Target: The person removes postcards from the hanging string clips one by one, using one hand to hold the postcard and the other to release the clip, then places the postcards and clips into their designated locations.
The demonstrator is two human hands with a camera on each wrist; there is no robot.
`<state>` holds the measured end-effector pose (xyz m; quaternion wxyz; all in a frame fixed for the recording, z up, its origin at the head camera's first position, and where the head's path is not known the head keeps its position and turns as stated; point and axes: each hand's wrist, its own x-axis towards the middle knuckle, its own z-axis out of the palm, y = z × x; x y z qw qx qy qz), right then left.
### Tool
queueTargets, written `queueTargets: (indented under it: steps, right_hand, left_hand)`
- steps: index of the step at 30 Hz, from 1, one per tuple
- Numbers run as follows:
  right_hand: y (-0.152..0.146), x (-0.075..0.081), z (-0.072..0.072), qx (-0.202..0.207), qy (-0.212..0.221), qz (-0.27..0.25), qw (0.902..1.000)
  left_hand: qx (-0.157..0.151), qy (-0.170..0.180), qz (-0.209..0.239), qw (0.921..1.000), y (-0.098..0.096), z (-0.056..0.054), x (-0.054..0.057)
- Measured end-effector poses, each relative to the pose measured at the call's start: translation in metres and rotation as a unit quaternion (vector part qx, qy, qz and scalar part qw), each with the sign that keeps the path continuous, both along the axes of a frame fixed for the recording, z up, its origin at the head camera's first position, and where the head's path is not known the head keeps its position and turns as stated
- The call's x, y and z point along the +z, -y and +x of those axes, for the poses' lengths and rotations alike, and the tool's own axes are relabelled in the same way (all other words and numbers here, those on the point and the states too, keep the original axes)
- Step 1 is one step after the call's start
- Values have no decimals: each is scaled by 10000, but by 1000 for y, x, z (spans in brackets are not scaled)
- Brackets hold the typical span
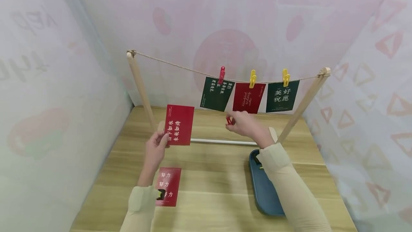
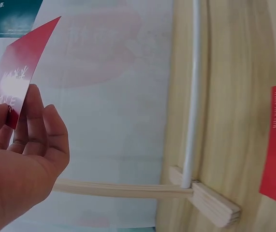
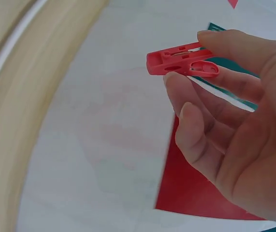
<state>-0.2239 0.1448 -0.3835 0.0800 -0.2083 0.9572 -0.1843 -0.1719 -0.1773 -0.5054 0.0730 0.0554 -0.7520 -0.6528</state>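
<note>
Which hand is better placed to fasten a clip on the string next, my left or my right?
Probably your right hand: it pinches a red clip below the string, while your left hand is occupied holding a red card by its edge.

Held red card [image 1: 181, 122]: I lose one edge under the fingers of the left hand [image 1: 155, 149].
Table card [image 1: 170, 180]: below those fingers, partly behind the left cuff [image 1: 141, 199]; cut off in my left wrist view.
Red clip [image 1: 229, 120]: half-hidden by the right hand [image 1: 244, 124] in my head view.
Blue tray [image 1: 265, 198]: below the right fingers, its right side under the right sleeve [image 1: 291, 182].
Black item [image 1: 255, 156]: mostly covered there; I can't identify it.
Hanging red card [image 1: 248, 97]: beyond the right fingers, script too small.
</note>
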Motion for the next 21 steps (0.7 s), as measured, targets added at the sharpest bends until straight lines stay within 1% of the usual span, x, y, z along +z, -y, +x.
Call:
queueTargets:
  steps: [2, 6, 8, 9, 11, 15, 17, 21]
  right_hand:
    - [-5, -11, 2, -14, 36, 61, 10000]
    - [-13, -29, 7, -106, 73, 185, 9997]
    - [-18, -37, 9, -190, 118, 215, 9995]
    - [-20, -41, 10, -168, 141, 217, 9995]
    - [-26, -49, 12, -201, 238, 214, 9993]
    - [-40, -65, 17, -353, 455, 183, 9982]
    - [-47, -72, 19, -432, 531, 176, 9975]
    - [-61, -82, 20, -393, 457, 238, 9979]
  left_hand:
    - [-33, 157, -8, 9999, 0, 6, -6]
    - [7, 290, 17, 9996, 1, 17, -16]
    - [55, 288, 33, 9996, 1, 19, -21]
    - [78, 298, 25, 9995, 2, 21, -25]
    - [107, 370, -30, 9993, 5, 24, -32]
    - [47, 568, -236, 9981, 11, 30, -46]
    - [37, 642, -302, 9975, 13, 35, -51]
    - [145, 677, -403, 9968, 16, 42, -56]
